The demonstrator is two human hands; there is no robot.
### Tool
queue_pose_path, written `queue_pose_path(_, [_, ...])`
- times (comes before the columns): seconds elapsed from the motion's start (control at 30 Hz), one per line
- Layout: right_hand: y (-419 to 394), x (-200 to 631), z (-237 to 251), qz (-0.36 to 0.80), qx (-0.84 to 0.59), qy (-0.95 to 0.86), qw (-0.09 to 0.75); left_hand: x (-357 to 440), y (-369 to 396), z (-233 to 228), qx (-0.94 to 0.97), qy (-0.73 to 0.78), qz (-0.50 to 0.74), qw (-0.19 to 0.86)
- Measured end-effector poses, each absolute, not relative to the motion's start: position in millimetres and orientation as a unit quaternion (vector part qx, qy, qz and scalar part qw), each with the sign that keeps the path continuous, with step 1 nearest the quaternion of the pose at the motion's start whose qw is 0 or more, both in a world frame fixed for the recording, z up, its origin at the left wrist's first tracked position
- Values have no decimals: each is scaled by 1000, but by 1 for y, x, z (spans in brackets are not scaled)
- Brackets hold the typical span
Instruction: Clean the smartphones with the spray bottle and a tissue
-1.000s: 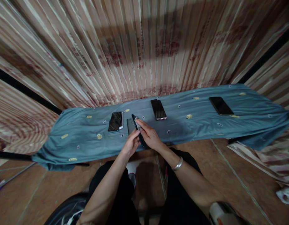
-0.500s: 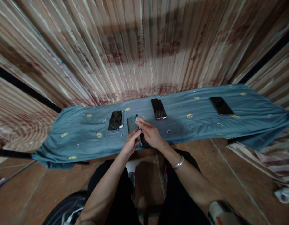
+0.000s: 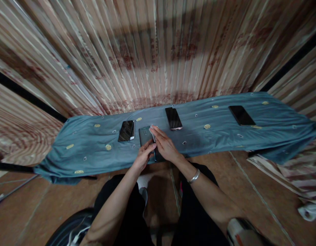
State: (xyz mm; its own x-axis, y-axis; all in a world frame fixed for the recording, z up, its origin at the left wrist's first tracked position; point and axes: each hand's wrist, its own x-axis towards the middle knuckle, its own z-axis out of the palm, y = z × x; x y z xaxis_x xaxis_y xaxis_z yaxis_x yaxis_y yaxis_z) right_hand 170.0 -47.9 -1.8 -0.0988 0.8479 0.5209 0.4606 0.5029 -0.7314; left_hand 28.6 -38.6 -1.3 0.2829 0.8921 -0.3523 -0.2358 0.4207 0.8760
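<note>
A dark phone (image 3: 155, 155) stands on its edge at the near side of a blue-grey cloth (image 3: 91, 150). My left hand (image 3: 143, 157) pinches it from the left. My right hand (image 3: 165, 147) lies over it from the right, fingers stretched toward the far end with a small pale piece (image 3: 152, 129) at the fingertips. A grey phone case (image 3: 144, 135) lies flat just beyond my left fingers. A silver bangle (image 3: 194, 176) is on my right wrist.
Three more phones lie on the cloth: one with a white edge (image 3: 126, 131) on the left, one (image 3: 173, 119) behind my right hand, one (image 3: 241, 115) far right. A striped curtain (image 3: 158, 51) hangs behind. The floor is brown tile (image 3: 250, 191).
The phone in my hands has tipped lower toward the cloth. My right fingers have slid forward along it, and both hands have shifted slightly toward the case.
</note>
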Motion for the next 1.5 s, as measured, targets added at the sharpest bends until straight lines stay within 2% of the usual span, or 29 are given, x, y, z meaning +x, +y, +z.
queue_pose_path(0.33, [-41, 172, -2, 227, -478, -669, 522, 24, -48, 6, 360, 426, 374, 741])
queue_pose_path(1.03, [-11, 163, -37, 391, -495, -515, 580, 17, -49, 4, 361, 405, 383, 748])
queue_pose_path(1.5, [-19, 150, -27, 457, -496, -477, 564, 17, -45, 6, 338, 468, 440, 688])
